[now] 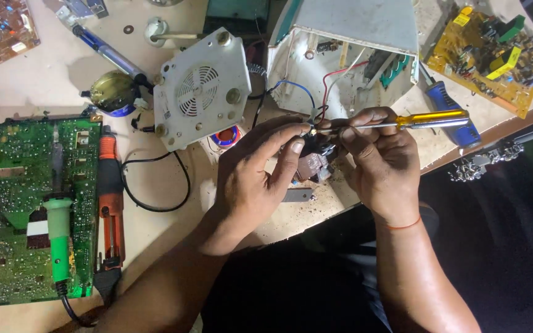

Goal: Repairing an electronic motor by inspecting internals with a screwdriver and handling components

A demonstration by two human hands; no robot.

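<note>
Above the bench (155, 234) edge | left hand (251, 179) fingers pinch a small dark wired part (316, 157) — light, fragile, best held by its body | right hand (380, 160) fingers grip a yellow-handled screwdriver (427, 119) — tip at the part

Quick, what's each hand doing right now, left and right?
Left hand: closed, pinching a small dark electrical part with wires attached.
Right hand: closed around a yellow-handled screwdriver, tip at that part.

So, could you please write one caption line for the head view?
Left hand steadies a small part; right hand holds a yellow screwdriver at it, beside an opened white casing.
</note>
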